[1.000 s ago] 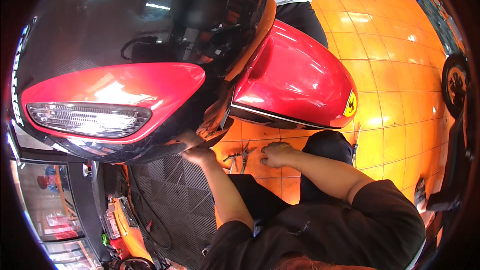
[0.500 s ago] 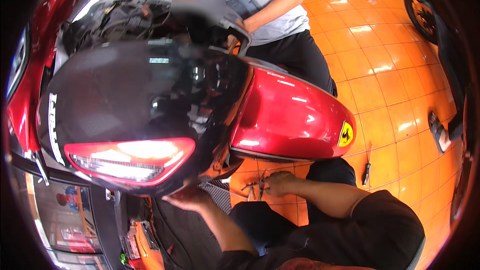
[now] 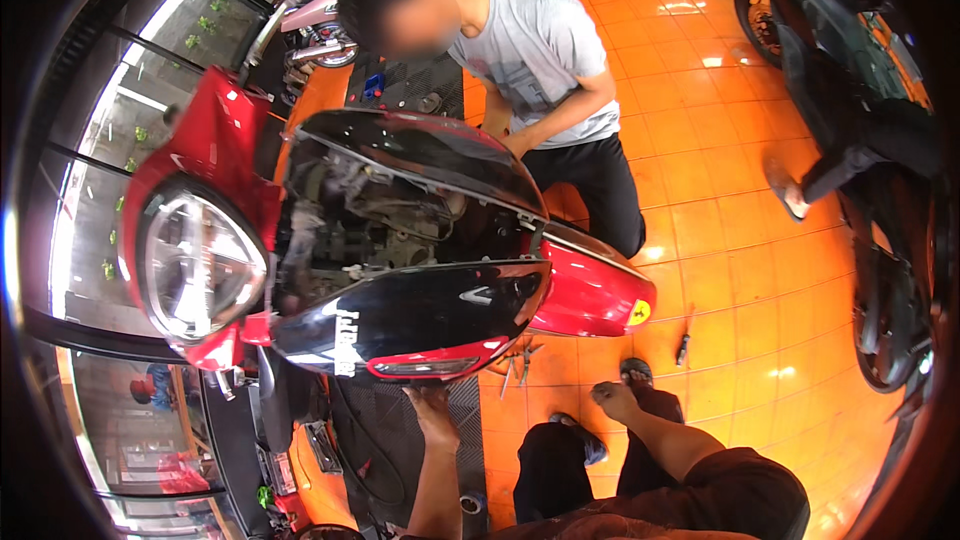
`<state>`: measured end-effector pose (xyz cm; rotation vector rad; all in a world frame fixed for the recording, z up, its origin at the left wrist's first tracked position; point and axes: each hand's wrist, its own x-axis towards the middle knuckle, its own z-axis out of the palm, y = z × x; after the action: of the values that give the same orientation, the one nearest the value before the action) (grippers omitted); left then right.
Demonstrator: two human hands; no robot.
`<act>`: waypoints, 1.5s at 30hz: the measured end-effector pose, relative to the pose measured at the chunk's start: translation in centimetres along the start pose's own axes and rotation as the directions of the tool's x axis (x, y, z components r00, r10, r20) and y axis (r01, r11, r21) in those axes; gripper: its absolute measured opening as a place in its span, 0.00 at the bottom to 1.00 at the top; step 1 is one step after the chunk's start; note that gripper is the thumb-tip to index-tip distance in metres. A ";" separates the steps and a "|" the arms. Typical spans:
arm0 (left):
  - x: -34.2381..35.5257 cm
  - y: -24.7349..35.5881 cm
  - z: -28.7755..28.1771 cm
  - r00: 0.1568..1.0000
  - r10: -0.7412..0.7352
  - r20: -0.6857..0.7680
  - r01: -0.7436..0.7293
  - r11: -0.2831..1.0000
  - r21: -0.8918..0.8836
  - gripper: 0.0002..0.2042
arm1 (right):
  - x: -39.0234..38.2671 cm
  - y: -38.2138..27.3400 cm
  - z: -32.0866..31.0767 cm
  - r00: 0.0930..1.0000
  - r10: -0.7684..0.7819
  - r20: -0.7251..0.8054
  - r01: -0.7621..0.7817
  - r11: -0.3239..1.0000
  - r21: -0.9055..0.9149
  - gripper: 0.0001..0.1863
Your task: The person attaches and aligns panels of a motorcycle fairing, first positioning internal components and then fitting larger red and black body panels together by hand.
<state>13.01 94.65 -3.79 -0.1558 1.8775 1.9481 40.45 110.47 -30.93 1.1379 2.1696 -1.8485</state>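
A scooter with a red front (image 3: 205, 110) and a red rear cowl (image 3: 585, 290) lies across the view, its middle uncovered. My left hand (image 3: 432, 415) reaches up to the lower edge of the near black side panel (image 3: 440, 300), by its red-rimmed lamp (image 3: 425, 365); its fingertips are partly hidden under the panel. My right hand (image 3: 612, 401) is curled above my knee, away from the scooter; what it may hold is hidden. Plier-like hand tools (image 3: 520, 360) lie on the tiles beneath the rear cowl.
Across the scooter, a person in a grey shirt (image 3: 545, 50) has hands at the far black panel (image 3: 440, 150). A screwdriver (image 3: 683, 348) lies on the orange tiles. A black mat (image 3: 440, 500) and a tool tray (image 3: 275, 470) are lower left. Motorcycles (image 3: 850, 100) stand at right.
My head view has risen and widened, showing the scooter's headlight and open middle. My right hand has moved away from the plier-like tools toward my knee. My left hand stays under the panel.
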 end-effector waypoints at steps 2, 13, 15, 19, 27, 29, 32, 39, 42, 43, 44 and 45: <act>-3.7 3.9 1.9 0.997 -0.082 -0.003 0.082 0.987 0.139 0.38 | -4.5 -1.6 -5.1 0.966 0.047 -0.254 -0.031 0.997 0.064 0.15; -9.6 24.8 14.9 0.853 0.518 -0.066 -0.457 0.802 0.384 0.32 | -25.4 6.9 -32.9 0.359 0.851 -0.384 -0.672 0.521 0.527 0.07; -8.6 26.4 14.3 0.764 0.643 0.041 -0.570 0.646 0.508 0.29 | -26.9 6.0 -33.9 0.208 0.923 -0.323 -0.712 0.369 0.598 0.06; -6.8 25.9 13.7 0.671 0.696 0.254 -0.639 0.371 0.674 0.21 | -25.4 -0.4 -31.9 0.400 0.892 -0.209 -0.693 0.444 0.568 0.09; -1.5 25.5 14.3 0.619 0.733 0.281 -0.478 0.068 0.876 0.20 | -14.3 -16.7 -34.1 0.823 0.556 -0.115 -0.536 0.828 0.166 0.12; -0.1 26.2 14.3 0.578 0.761 0.293 -0.486 0.032 0.874 0.20 | -11.3 -17.5 -36.7 0.890 0.425 -0.163 -0.414 0.905 0.101 0.11; 0.0 27.4 15.9 0.595 0.743 0.305 -0.510 0.056 0.859 0.19 | -6.4 -18.8 -40.9 0.794 0.545 -0.268 -0.447 0.823 0.349 0.08; 3.2 30.7 21.6 0.646 0.647 0.404 -0.638 0.168 0.751 0.19 | 2.7 -17.8 -42.9 0.921 0.264 -0.288 -0.333 0.916 -0.225 0.14; 6.9 31.5 23.5 0.642 0.664 0.384 -0.586 0.102 0.804 0.22 | 6.1 -23.8 -41.9 0.899 0.338 -0.279 -0.405 0.883 -0.237 0.20; 7.9 32.3 24.9 0.719 0.608 0.337 -0.502 0.118 0.857 0.25 | 6.9 -25.4 -42.4 0.897 0.355 -0.263 -0.417 0.876 -0.241 0.21; 9.5 32.4 25.9 0.715 0.626 0.311 -0.448 0.070 0.891 0.27 | 7.9 -26.1 -43.0 0.895 0.376 -0.241 -0.430 0.869 -0.243 0.21; 11.3 32.6 26.7 0.710 0.644 0.286 -0.389 0.020 0.921 0.29 | 9.0 -26.2 -43.7 0.892 0.396 -0.217 -0.443 0.862 -0.247 0.22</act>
<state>-3.82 123.41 24.33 0.9042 3.2606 0.5702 36.29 153.11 -1.89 1.5761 1.9655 -1.2485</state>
